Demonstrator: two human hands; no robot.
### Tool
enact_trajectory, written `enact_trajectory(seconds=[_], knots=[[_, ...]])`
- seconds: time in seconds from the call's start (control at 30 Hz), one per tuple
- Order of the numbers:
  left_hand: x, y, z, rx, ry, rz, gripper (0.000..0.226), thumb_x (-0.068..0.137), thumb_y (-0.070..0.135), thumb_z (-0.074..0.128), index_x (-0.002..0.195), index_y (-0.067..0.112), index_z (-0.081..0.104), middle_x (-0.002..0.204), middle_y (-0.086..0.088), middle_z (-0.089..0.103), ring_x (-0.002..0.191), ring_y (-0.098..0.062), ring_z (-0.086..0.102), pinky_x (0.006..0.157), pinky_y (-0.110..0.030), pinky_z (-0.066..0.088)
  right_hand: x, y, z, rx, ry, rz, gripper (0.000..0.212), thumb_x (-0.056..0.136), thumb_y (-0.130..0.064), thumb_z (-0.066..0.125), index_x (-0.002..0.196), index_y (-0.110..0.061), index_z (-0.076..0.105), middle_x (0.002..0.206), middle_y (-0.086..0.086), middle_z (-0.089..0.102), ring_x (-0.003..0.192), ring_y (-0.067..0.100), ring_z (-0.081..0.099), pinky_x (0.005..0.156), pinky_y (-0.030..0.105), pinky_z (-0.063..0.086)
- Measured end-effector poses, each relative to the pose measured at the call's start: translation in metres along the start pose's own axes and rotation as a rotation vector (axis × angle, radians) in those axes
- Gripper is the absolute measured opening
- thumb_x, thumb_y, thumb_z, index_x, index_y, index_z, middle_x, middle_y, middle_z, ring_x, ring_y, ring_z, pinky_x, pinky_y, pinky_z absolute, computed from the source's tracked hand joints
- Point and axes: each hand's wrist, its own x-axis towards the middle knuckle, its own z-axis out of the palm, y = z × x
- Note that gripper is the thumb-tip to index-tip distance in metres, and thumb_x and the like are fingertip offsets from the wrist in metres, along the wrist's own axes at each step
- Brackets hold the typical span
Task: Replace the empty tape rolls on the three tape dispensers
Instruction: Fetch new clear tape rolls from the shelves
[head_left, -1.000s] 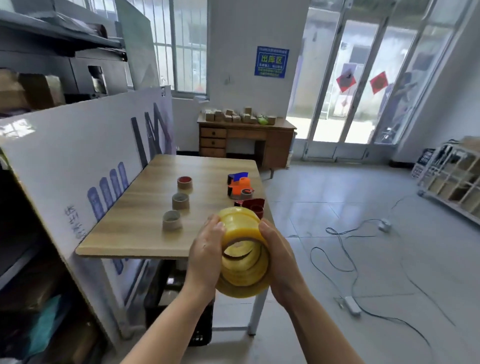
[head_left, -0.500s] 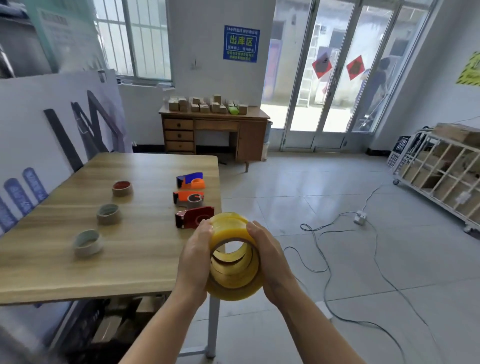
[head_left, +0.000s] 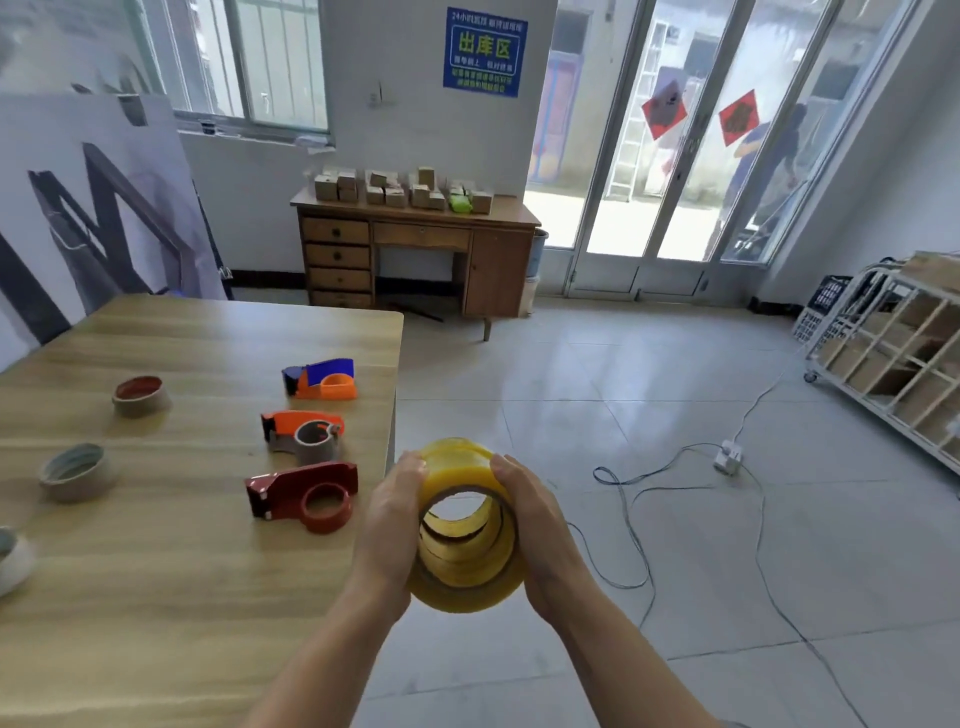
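The wooden surface (head_left: 171, 597) carries everything except the new tape. The red dispenser (head_left: 296, 491), near its right edge, serves as the mark for everything else.

To the right of the red dispenser, past the surface's edge and over the floor, a stack of yellow tape rolls (head_left: 460, 465) is held in the air. It lies on its side with the hollow bore facing the camera. The left hand (head_left: 395, 512) and right hand (head_left: 530, 519) are apart, one clamped on each flank of the stack with the fingers curled round it. Squeezing from both sides is probably what keeps the separate rolls lined up as one bundle. Several rims show down the bore, but I cannot count the rolls for sure.

Beyond the red dispenser lies an orange dispenser with a grey hub (head_left: 304, 431), and beyond that a blue-and-orange dispenser (head_left: 322, 379). All three lie on their sides in a row, and their hubs appear bare, likely so a fresh roll can drop straight on.

Well to the left of the red dispenser, three empty cores stand on end in a row of their own. They are a red-lined core (head_left: 140, 396) farthest off, a grey-lined core (head_left: 78, 472) in the middle, and a pale core (head_left: 13, 558) cut by the frame edge. They seem to have been set aside as spent, which suggests loading has not yet begun.
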Motion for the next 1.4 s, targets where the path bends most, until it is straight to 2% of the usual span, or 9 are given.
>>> enact_trajectory(seconds=[0.2, 0.3, 0.47, 0.6, 0.8, 0.97, 1.1, 1.23, 1.4], knots=[[0.101, 0.005, 0.039, -0.006, 0.058, -0.018, 0.045, 0.085, 0.054, 0.044, 0.094, 0.016, 0.067, 0.101, -0.023, 0.065, 0.1, -0.04, 0.062, 0.094, -0.058, 0.048, 0.112, -0.016, -0.021, -0.031, -0.053, 0.02, 0.057, 0.076, -0.061, 0.049, 0.106, -0.015, 0.064, 0.108, 0.01, 0.067, 0.096, 0.019, 0.063, 0.088, 0.039, 0.051], [0.143, 0.008, 0.053, 0.001, 0.106, -0.023, 0.045, 0.093, 0.048, 0.043, 0.098, 0.009, 0.064, 0.102, -0.024, 0.064, 0.1, -0.04, 0.062, 0.094, -0.057, 0.048, 0.16, -0.022, -0.027, -0.027, -0.084, 0.028, 0.059, 0.076, -0.059, 0.049, 0.107, -0.011, 0.063, 0.109, 0.013, 0.066, 0.096, 0.021, 0.063, 0.09, 0.041, 0.052], [0.205, 0.012, 0.075, 0.041, 0.197, -0.042, 0.035, 0.098, 0.039, 0.041, 0.089, 0.018, 0.068, 0.094, -0.016, 0.069, 0.094, -0.033, 0.064, 0.09, -0.05, 0.051, 0.238, -0.023, -0.035, -0.025, -0.137, 0.048, 0.064, 0.076, -0.061, 0.049, 0.107, -0.007, 0.063, 0.108, 0.016, 0.067, 0.095, 0.023, 0.065, 0.091, 0.043, 0.052], [0.262, 0.01, 0.093, 0.044, 0.277, -0.044, 0.034, 0.096, 0.04, 0.045, 0.085, 0.021, 0.071, 0.082, -0.007, 0.071, 0.088, -0.027, 0.066, 0.081, -0.042, 0.053, 0.309, -0.021, -0.041, -0.038, -0.194, 0.063, 0.063, 0.074, -0.065, 0.051, 0.105, -0.012, 0.066, 0.108, 0.012, 0.069, 0.105, 0.029, 0.064, 0.095, 0.047, 0.052], [0.35, 0.006, 0.121, 0.016, 0.407, -0.06, 0.035, 0.094, 0.041, 0.048, 0.077, 0.024, 0.074, 0.074, -0.004, 0.069, 0.082, -0.025, 0.064, 0.082, -0.047, 0.052, 0.419, -0.034, -0.047, -0.099, -0.348, 0.084, 0.06, 0.071, -0.067, 0.053, 0.1, -0.019, 0.071, 0.106, 0.005, 0.071, 0.102, 0.02, 0.065, 0.098, 0.048, 0.05], [0.411, 0.004, 0.123, -0.038, 0.499, -0.131, 0.033, 0.089, 0.038, 0.05, 0.07, 0.018, 0.067, 0.072, -0.008, 0.059, 0.077, -0.026, 0.054, 0.075, -0.046, 0.048, 0.488, -0.046, -0.037, -0.128, -0.481, 0.158, 0.05, 0.073, -0.06, 0.054, 0.095, -0.018, 0.07, 0.089, -0.001, 0.065, 0.085, 0.014, 0.058, 0.084, 0.036, 0.048], [0.453, 0.001, 0.114, -0.069, 0.575, -0.19, 0.033, 0.08, 0.046, 0.051, 0.071, 0.017, 0.066, 0.075, -0.011, 0.058, 0.078, -0.026, 0.055, 0.076, -0.045, 0.048, 0.537, -0.045, -0.019, -0.161, -0.562, 0.225, 0.039, 0.087, -0.054, 0.054, 0.093, -0.02, 0.07, 0.084, -0.005, 0.064, 0.081, 0.012, 0.057, 0.081, 0.032, 0.047], [0.502, -0.003, 0.095, -0.08, 0.657, -0.233, 0.033, 0.088, 0.04, 0.045, 0.074, 0.013, 0.058, 0.077, -0.012, 0.05, 0.077, -0.027, 0.05, 0.073, -0.041, 0.046, 0.589, -0.046, 0.008, -0.166, -0.64, 0.269, 0.032, 0.091, -0.049, 0.053, 0.094, -0.022, 0.071, 0.088, -0.005, 0.066, 0.087, 0.014, 0.059, 0.083, 0.031, 0.045], [0.569, -0.006, 0.059, -0.159, 0.683, -0.25, 0.034, 0.074, 0.048, 0.049, 0.071, 0.015, 0.056, 0.073, -0.011, 0.052, 0.072, -0.025, 0.052, 0.07, -0.039, 0.046, 0.658, -0.042, 0.058, -0.191, -0.725, 0.315, 0.034, 0.092, -0.05, 0.053, 0.087, -0.019, 0.066, 0.078, -0.002, 0.067, 0.073, 0.012, 0.062, 0.068, 0.027, 0.047]])
